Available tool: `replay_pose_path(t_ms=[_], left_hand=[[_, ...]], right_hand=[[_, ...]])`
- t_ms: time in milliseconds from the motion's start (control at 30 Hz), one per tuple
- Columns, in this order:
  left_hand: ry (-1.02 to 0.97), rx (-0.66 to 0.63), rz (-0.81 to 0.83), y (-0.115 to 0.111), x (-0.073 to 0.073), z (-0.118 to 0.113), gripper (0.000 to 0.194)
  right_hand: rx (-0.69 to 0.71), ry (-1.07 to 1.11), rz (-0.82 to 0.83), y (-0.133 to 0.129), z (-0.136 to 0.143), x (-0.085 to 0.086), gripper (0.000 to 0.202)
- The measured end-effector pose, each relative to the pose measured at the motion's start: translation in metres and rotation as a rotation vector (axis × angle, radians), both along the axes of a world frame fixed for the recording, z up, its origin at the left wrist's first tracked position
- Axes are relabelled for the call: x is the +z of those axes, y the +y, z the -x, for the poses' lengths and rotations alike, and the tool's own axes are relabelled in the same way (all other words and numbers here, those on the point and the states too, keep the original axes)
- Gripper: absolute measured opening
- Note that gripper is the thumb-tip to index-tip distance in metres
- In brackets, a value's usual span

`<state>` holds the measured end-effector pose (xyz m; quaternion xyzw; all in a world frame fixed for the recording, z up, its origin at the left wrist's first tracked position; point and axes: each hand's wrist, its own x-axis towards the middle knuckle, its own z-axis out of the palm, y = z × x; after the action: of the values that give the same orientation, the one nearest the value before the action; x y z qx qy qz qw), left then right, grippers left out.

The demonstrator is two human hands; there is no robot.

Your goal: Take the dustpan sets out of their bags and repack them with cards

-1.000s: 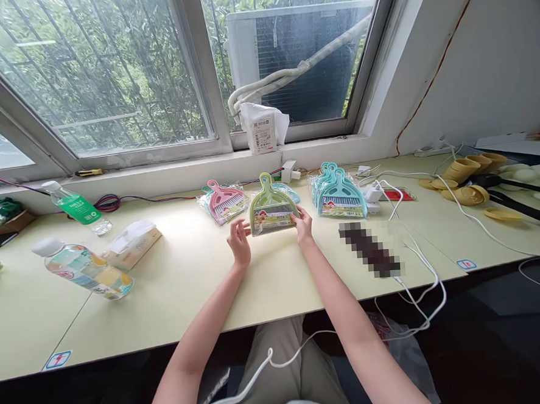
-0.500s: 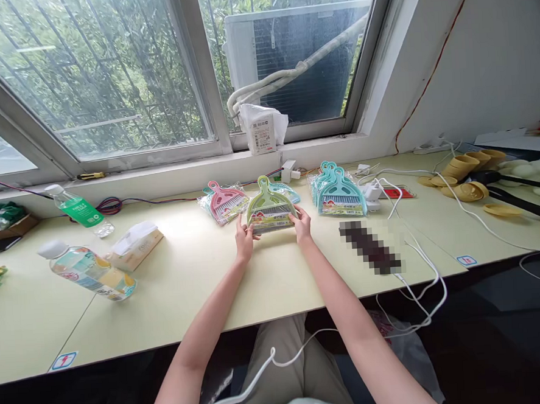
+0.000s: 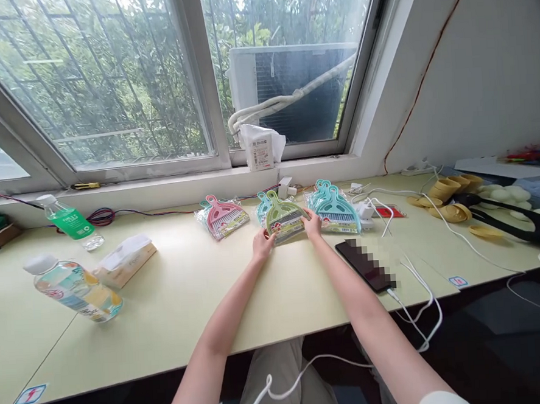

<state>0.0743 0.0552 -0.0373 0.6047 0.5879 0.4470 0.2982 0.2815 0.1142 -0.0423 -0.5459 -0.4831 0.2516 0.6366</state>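
Observation:
A green dustpan-and-brush set (image 3: 282, 210) in clear wrapping is held at its lower edge by both hands, over the middle pile. My left hand (image 3: 263, 244) pinches its lower left corner. At the lower right corner, my right hand (image 3: 312, 224) has its fingers closed on the wrapping. Behind it, a light-blue dustpan set (image 3: 262, 201) is partly covered. Left of this pile lies a pink dustpan set (image 3: 222, 214) on top of others. To the right is a stack of turquoise dustpan sets (image 3: 336, 204), close to my right hand.
A phone (image 3: 363, 263) with a white charging cable (image 3: 425, 302) lies right of my arm. To the left are two bottles (image 3: 74, 221) and a tissue pack (image 3: 127, 259). Yellow cups (image 3: 447, 186) and black-handled scissors (image 3: 503, 212) are at far right. A window sill runs behind.
Both hands have brought the green dustpan set slightly to the right, onto the middle pile, and it now overlaps the light-blue one. The camera view has shifted a little.

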Motion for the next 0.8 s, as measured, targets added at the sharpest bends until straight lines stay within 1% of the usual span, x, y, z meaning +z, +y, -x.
replay_pose_path(t_ms=[67, 133, 167, 200, 233, 267, 300, 367, 400, 433, 467, 567, 633, 700, 767, 800], left_hand=[[0.040, 0.096, -0.097, 0.006, 0.003, -0.004, 0.039], [0.136, 0.226, -0.250, 0.006, 0.007, -0.003, 0.052], [0.190, 0.279, -0.334, 0.005, 0.008, -0.003, 0.053], [0.242, 0.302, -0.408, 0.002, 0.009, -0.003, 0.050], [0.299, 0.283, -0.462, 0.000, 0.008, -0.003, 0.045], [0.369, 0.219, -0.498, -0.002, 0.007, -0.005, 0.040], [0.453, 0.114, -0.518, -0.004, 0.005, -0.007, 0.038], [0.615, -0.110, -0.533, -0.003, 0.000, -0.011, 0.040], [0.671, -0.171, -0.513, -0.002, -0.002, -0.013, 0.041], [0.708, -0.186, -0.477, 0.001, -0.005, -0.014, 0.044], [0.731, -0.171, -0.435, 0.003, -0.008, -0.014, 0.047], [0.766, -0.087, -0.344, 0.011, -0.014, -0.013, 0.049], [0.786, -0.087, -0.331, 0.014, -0.018, -0.011, 0.047], [0.784, -0.093, -0.317, 0.017, -0.020, -0.011, 0.047], [0.763, -0.097, -0.294, 0.022, -0.021, -0.010, 0.050], [0.748, -0.101, -0.285, 0.026, -0.021, -0.010, 0.051]], right_hand=[[-0.052, -0.063, 0.015, 0.013, 0.002, -0.004, 0.035], [-0.119, -0.105, 0.025, 0.025, 0.011, -0.008, 0.030], [-0.145, -0.123, 0.019, 0.032, 0.017, -0.010, 0.029], [-0.162, -0.143, 0.015, 0.039, 0.024, -0.011, 0.029], [-0.166, -0.149, 0.002, 0.046, 0.032, -0.012, 0.029], [-0.162, -0.154, -0.013, 0.053, 0.039, -0.012, 0.029], [-0.152, -0.160, -0.027, 0.059, 0.046, -0.011, 0.029], [-0.109, -0.185, -0.047, 0.071, 0.058, -0.010, 0.029], [-0.083, -0.204, -0.051, 0.074, 0.063, -0.009, 0.029], [-0.057, -0.222, -0.051, 0.077, 0.066, -0.009, 0.030], [-0.035, -0.243, -0.050, 0.078, 0.068, -0.009, 0.031], [-0.014, -0.309, -0.063, 0.068, 0.068, -0.007, 0.035], [0.001, -0.366, -0.107, 0.054, 0.061, -0.002, 0.036], [0.021, -0.424, -0.166, 0.036, 0.045, 0.007, 0.035], [0.016, -0.492, -0.198, 0.019, 0.019, 0.020, 0.033], [-0.012, -0.531, -0.194, 0.012, 0.002, 0.027, 0.032]])
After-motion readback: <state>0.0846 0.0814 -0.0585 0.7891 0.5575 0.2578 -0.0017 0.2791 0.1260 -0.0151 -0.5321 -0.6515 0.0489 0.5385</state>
